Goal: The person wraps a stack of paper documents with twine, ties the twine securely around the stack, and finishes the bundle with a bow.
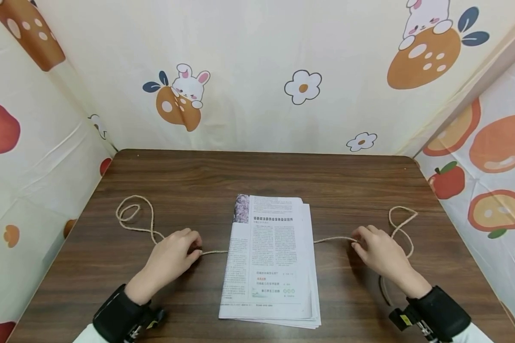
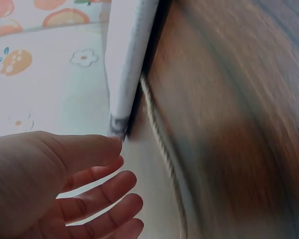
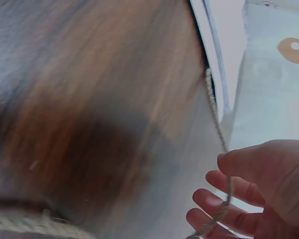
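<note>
A folded newspaper stack (image 1: 270, 267) lies at the middle of the wooden table, across a thin beige rope (image 1: 214, 252) that comes out on both sides. On the left, my left hand (image 1: 173, 252) hovers by the rope with loosely bent fingers; in the left wrist view the rope (image 2: 162, 147) runs apart from the thumb and fingers. My right hand (image 1: 377, 252) holds the rope right of the stack. In the right wrist view the rope (image 3: 217, 117) passes between the thumb and curled fingers of the right hand (image 3: 269, 184). The part under the paper is hidden.
One loose rope end loops (image 1: 134, 209) on the table's left side, another loop (image 1: 405, 221) on its right. A cloth (image 1: 249, 95) printed with fruit, rabbits and flowers hangs behind the table (image 1: 189, 171) and along both sides. Both wrists wear black camera bands (image 1: 122, 309).
</note>
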A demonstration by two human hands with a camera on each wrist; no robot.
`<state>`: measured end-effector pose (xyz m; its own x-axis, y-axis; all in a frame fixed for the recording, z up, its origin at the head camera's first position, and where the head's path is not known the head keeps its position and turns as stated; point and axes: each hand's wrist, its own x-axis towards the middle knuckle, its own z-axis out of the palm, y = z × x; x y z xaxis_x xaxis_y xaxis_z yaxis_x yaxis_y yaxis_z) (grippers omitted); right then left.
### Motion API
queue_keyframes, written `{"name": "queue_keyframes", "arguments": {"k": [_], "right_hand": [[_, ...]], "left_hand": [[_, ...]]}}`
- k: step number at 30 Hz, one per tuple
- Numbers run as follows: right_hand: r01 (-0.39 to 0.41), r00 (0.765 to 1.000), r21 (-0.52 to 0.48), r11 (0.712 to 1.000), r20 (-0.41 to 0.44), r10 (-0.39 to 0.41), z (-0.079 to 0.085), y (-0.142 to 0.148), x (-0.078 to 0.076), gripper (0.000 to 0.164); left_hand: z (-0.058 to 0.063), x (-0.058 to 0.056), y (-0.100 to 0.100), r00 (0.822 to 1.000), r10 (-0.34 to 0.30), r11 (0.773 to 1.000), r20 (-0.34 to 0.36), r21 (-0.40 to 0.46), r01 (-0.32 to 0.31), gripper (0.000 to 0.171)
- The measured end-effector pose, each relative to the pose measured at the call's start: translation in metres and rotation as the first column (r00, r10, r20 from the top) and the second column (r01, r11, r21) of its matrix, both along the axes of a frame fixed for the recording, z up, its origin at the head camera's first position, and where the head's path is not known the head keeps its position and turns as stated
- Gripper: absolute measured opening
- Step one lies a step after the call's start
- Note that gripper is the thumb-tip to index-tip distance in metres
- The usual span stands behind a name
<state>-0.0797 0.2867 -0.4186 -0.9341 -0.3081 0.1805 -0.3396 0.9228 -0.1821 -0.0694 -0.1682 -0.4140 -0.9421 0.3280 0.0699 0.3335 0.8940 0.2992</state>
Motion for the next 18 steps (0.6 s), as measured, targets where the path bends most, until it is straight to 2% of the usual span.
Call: {"name": "queue_keyframes", "arguments": {"k": [7, 13, 18], "right_hand": [[-0.026, 0.996, -0.038, 0.999, -0.082, 0.022, 0.007, -0.005, 0.001, 0.017], [-0.016, 0.997, -0.094, 0.995, -0.073, 0.009, 0.018, -0.010, 0.005, 0.015], [-0.016, 0.997, -0.122, 0.992, -0.075, 0.006, 0.022, -0.015, 0.008, 0.015]], "left_hand": [[0.005, 0.007, -0.027, 0.996, 0.084, 0.996, 0.012, 0.017, -0.084, 0.015], [0.005, 0.015, -0.041, 0.985, 0.151, 0.988, 0.085, 0.004, -0.151, 0.017], [0.000, 0.024, -0.047, 0.967, 0.218, 0.976, 0.130, -0.049, -0.213, 0.027]]}}
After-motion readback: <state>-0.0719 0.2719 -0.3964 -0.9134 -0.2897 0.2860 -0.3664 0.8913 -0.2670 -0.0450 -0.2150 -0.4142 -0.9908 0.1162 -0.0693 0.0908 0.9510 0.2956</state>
